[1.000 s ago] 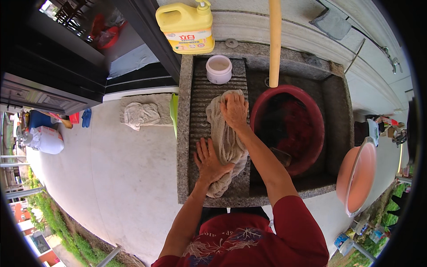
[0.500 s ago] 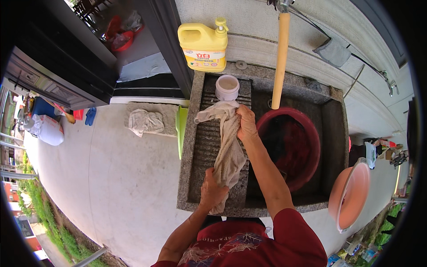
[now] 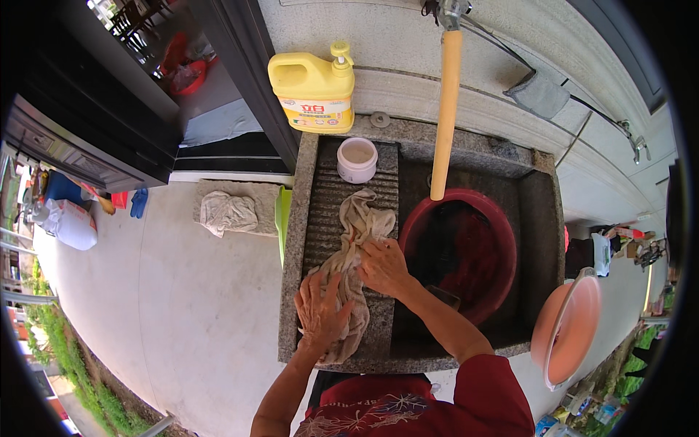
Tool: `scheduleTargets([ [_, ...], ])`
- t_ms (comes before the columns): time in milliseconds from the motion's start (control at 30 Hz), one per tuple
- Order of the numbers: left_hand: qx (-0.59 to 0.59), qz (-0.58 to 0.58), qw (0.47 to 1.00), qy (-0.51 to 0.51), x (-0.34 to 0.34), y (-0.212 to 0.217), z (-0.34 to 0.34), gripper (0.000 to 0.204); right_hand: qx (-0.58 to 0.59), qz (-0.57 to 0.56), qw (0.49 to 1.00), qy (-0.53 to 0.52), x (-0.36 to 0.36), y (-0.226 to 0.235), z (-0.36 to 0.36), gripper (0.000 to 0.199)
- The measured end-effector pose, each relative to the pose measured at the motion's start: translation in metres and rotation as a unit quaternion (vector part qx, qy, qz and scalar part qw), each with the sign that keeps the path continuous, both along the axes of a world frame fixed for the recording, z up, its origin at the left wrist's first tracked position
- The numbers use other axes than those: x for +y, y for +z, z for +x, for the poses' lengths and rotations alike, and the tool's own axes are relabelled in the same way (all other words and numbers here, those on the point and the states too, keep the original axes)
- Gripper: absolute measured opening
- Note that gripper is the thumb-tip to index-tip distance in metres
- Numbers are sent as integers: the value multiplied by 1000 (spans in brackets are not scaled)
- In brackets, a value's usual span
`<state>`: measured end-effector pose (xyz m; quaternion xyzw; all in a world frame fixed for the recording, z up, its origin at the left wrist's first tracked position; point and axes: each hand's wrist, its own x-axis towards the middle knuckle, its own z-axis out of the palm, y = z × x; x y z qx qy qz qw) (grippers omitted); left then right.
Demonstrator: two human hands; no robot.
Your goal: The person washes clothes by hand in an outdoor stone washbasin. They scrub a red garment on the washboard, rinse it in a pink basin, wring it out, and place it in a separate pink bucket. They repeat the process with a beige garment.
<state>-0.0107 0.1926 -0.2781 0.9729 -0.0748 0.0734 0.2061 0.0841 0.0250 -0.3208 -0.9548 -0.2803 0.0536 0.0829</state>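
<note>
- Both hands press flat on the cloth (image 3: 349, 273): I see the left hand (image 3: 320, 313) spread wide, palm down on its near end, fingers splayed and clamping nothing.
- Right hand (image 3: 384, 266) lies on the cloth's middle with fingers curled a little; whether it pinches a fold or only pushes down I cannot tell from this angle.
- That cloth is a pale, wet-looking rag stretched along the ribbed washboard (image 3: 328, 197), running from near the cup (image 3: 357, 159) at the far end down to the near edge of the stone sink (image 3: 291, 240).
- As I judge it, the scrubbing is midway: the rag is out of the water and spread on the ribs, under both palms, but it is bunched and twisted, not yet wrung or hung.
- Rinsing looks still to come: the red basin (image 3: 495, 240) sits just right of the board, dark inside, and the hose (image 3: 445, 109) hangs into it from the far wall.
- Detergent jug (image 3: 314, 84) stands on the ledge beyond the cup, well apart from either hand.
- Left of the sink, another rag (image 3: 227, 213) lies on the floor, untouched; a pink basin (image 3: 566, 331) leans at the right.
</note>
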Motion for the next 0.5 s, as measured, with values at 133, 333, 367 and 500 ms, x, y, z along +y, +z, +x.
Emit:
scheduleTargets([
  [133, 86, 37, 996, -1, 0, -16, -4, 61, -130, 186, 973, -38, 17, 32, 68, 54],
  [333, 86, -2, 996, 11, -11, -21, -6, 50, 27, -46, 993, -103, 16, -10, 205, 57],
  [367, 94, -4, 995, 12, -11, -22, -4, 49, 103, -93, 986, -95, 17, -11, 214, 55],
  [500, 98, -20, 995, 20, -7, -29, -1, 46, 140, -109, 980, -95, 26, -10, 226, 37],
])
